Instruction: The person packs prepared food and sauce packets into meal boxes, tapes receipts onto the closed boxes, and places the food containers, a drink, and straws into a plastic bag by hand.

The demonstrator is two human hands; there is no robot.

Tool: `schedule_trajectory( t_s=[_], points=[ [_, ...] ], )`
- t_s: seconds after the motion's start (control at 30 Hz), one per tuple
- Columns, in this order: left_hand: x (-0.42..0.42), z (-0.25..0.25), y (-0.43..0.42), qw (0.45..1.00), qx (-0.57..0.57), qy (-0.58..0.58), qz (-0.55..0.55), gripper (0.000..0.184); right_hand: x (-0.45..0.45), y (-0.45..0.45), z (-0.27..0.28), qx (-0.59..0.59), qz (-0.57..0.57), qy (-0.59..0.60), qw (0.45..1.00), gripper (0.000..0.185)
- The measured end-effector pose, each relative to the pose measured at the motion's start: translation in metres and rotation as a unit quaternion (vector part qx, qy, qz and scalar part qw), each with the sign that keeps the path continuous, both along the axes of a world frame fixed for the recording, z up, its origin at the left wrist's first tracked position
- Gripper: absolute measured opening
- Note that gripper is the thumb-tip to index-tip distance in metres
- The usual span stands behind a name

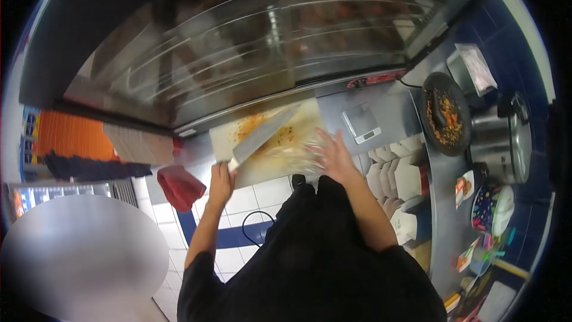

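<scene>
My left hand (221, 186) is closed around the white handle of a large kitchen knife (259, 143). Its wide blade lies slantwise over a pale cutting board (223, 137), pointing away from me. Orange-brown stains and dark crumbs are spread on the board around the blade. At the board's right end is my right hand (336, 160), fingers spread and smeared by motion. Beside its fingertips is something shiny and see-through, like crumpled plastic film (307, 150); whether they touch it is unclear.
A glass display case (238, 53) stands behind the board. Left is a dark red cloth (180, 187). Right are a digital scale (361, 124), folded white cartons (396, 179), a dark pan (445, 113) of chopped food and a large pot (497, 146). A blurred grey oval hides the lower left.
</scene>
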State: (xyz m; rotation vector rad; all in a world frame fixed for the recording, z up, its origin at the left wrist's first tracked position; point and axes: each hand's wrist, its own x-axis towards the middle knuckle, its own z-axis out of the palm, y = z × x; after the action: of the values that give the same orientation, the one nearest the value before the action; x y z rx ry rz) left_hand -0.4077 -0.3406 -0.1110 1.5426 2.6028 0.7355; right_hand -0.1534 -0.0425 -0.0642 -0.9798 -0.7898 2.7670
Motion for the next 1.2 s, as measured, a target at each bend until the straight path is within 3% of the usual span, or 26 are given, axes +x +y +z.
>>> schedule_trajectory(
  t_s=[0.13,0.17,0.23,0.27,0.3,0.33,0.4,0.43,0.5,0.53,0.63,0.77,0.8,0.83,0.87,0.93,0.97,1.0,1.03,1.07,1.13,1.17,1.2],
  points=[
    [0.035,0.019,0.007,1.0,0.0,-0.027,-0.007,0.044,-0.052,0.023,-0.032,-0.115,-0.078,0.095,0.986,0.078],
    [0.039,0.015,0.012,1.0,-0.014,-0.013,0.001,0.042,-0.05,0.043,-0.05,0.086,-0.059,-0.039,0.994,0.074],
    [0.043,0.0,0.018,0.999,-0.035,0.03,0.025,0.039,-0.041,0.067,-0.074,0.283,-0.032,-0.168,0.944,0.071],
    [0.044,-0.001,0.023,0.997,-0.049,0.049,0.035,0.039,-0.036,0.076,-0.082,0.533,-0.006,-0.195,0.824,0.067],
    [0.044,-0.004,0.028,0.995,-0.075,0.043,0.054,0.04,-0.037,0.082,-0.09,0.74,0.017,-0.208,0.639,0.064],
    [0.044,-0.007,0.031,0.992,-0.102,0.037,0.069,0.041,-0.042,0.085,-0.101,0.738,0.013,-0.211,0.641,0.064],
    [0.046,-0.009,0.031,0.99,-0.095,0.068,0.076,0.044,-0.05,0.099,-0.116,0.773,0.08,-0.246,0.579,0.068],
    [0.041,-0.007,0.043,0.989,-0.083,0.101,0.073,0.046,-0.053,0.108,-0.107,0.768,0.062,-0.261,0.582,0.068],
    [0.049,0.009,0.051,0.989,-0.061,0.102,0.085,0.048,-0.061,0.108,-0.088,0.752,0.257,-0.286,0.535,0.074],
    [0.054,0.02,0.055,0.988,-0.039,0.1,0.111,0.05,-0.058,0.107,-0.085,0.747,0.248,-0.298,0.54,0.074],
    [0.067,0.036,0.06,0.992,-0.013,0.058,0.114,0.047,-0.032,0.096,-0.074,0.791,0.298,-0.269,0.463,0.082],
    [0.096,0.057,0.078,0.996,0.055,-0.004,0.074,0.041,0.06,0.02,-0.071,0.778,0.261,-0.258,0.511,0.085],
    [0.107,0.063,0.087,0.996,0.074,-0.036,0.046,0.039,0.088,-0.005,-0.074,0.794,0.228,-0.274,0.492,0.079],
    [0.122,0.074,0.1,0.997,0.054,-0.047,-0.003,0.036,0.106,-0.018,-0.029,0.659,0.336,-0.305,0.6,0.066],
    [0.14,0.073,0.118,0.997,0.057,-0.053,-0.016,0.036,0.114,-0.025,0.011,0.529,0.398,-0.369,0.653,0.048],
    [0.177,0.075,0.15,0.94,0.02,-0.309,-0.146,0.036,0.133,-0.026,0.061,0.441,0.355,-0.377,0.733,0.047],
    [0.203,0.068,0.171,0.866,-0.041,-0.487,-0.109,0.041,0.139,-0.031,0.067,0.432,0.333,-0.39,0.742,0.047],
    [0.232,0.061,0.192,0.759,-0.111,-0.639,-0.064,0.047,0.146,-0.039,0.071,0.55,0.08,-0.307,0.772,0.051],
    [0.264,0.071,0.215,0.624,-0.089,-0.776,0.004,0.054,0.159,-0.048,0.072,0.63,-0.18,-0.205,0.727,0.056],
    [0.293,0.081,0.236,0.467,-0.07,-0.878,0.079,0.061,0.177,-0.056,0.062,0.624,-0.208,-0.223,0.719,0.056],
    [0.326,0.086,0.284,0.404,-0.084,-0.91,-0.027,0.073,0.217,-0.06,0.02,0.743,-0.135,-0.319,0.573,0.056],
    [0.348,0.12,0.307,0.413,-0.041,-0.906,-0.081,0.075,0.246,-0.068,0.005,0.648,-0.216,-0.324,0.655,0.053],
    [0.376,0.164,0.327,0.413,0.013,-0.901,-0.135,0.076,0.293,-0.064,-0.001,0.563,-0.042,-0.385,0.73,0.052]
  ],
)
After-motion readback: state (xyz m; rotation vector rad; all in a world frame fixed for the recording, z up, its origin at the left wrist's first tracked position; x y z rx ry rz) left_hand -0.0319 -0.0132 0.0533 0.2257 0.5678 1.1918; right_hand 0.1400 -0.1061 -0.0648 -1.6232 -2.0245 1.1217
